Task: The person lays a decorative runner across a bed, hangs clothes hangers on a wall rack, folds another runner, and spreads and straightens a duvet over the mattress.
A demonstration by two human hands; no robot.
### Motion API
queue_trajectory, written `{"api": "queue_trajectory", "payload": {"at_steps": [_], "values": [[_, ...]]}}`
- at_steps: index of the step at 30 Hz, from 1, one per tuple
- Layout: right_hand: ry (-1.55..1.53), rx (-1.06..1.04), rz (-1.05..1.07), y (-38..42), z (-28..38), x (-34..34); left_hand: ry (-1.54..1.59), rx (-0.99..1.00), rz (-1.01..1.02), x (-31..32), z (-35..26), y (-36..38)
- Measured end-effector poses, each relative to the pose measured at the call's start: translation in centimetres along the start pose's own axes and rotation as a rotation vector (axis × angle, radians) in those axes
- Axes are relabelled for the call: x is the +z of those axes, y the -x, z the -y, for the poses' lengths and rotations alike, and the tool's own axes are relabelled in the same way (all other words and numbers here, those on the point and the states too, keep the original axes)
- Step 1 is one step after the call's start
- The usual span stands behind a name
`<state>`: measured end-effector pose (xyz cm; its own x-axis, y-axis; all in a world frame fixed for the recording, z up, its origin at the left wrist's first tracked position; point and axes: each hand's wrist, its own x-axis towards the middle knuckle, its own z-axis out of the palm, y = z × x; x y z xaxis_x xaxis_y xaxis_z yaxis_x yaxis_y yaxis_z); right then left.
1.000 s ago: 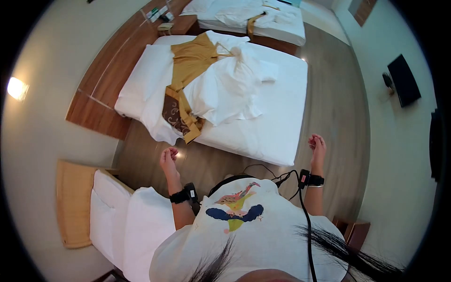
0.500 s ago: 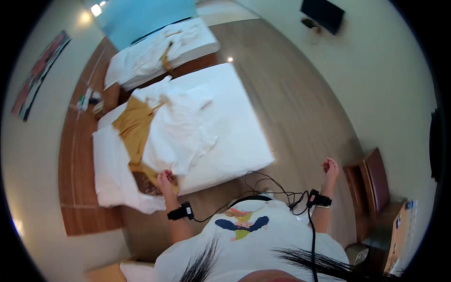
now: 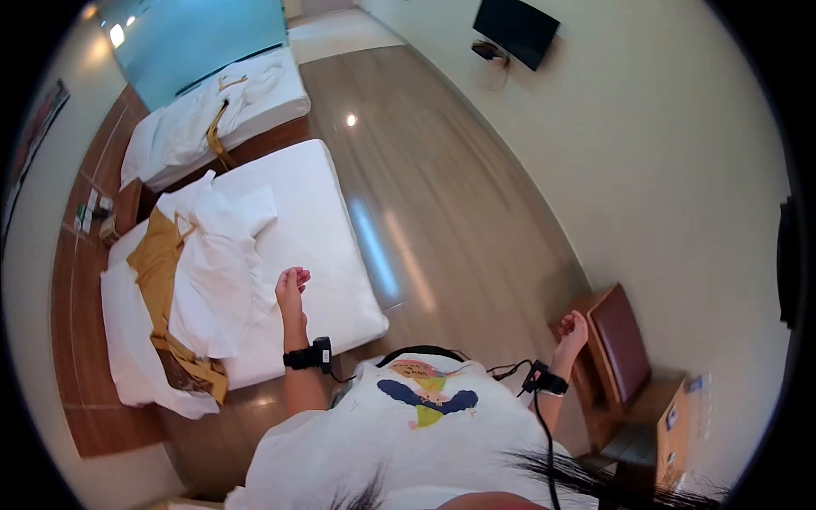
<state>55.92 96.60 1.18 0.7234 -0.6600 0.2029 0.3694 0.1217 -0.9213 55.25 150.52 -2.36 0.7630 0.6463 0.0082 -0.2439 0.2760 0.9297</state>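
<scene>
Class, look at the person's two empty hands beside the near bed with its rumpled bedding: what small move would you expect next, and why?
Probably the left hand reaches down to grip the crumpled white duvet. It hovers half-curled above the near bed, closest to that bedding, while the right hand hangs empty by the chair.

A bed [image 3: 331, 255] lies to my left, with crumpled bedding [image 3: 217, 255] on it; a second bed [image 3: 221, 110] stands beyond. A chair [image 3: 616, 340] sits to my right, a wall-mounted television [image 3: 516, 30] far ahead.
</scene>
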Motion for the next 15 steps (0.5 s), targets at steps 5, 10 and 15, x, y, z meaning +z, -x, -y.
{"api": "queue_trajectory", "payload": {"at_steps": [5, 10, 15], "values": [[-0.052, 0.057, 0.043, 4.0, 2.6, 4.2, 0.054, 0.052, -0.180, -7.2, -2.8, 0.2], [0.016, 0.113, 0.206, 8.7, 3.5, 6.3, 0.204, 0.084, -0.388, -17.0, -4.6, 2.3], [0.100, 0.051, 0.377, 17.7, 8.0, 9.2, 0.282, 0.184, -0.481, -28.8, -6.0, 5.4]]}}
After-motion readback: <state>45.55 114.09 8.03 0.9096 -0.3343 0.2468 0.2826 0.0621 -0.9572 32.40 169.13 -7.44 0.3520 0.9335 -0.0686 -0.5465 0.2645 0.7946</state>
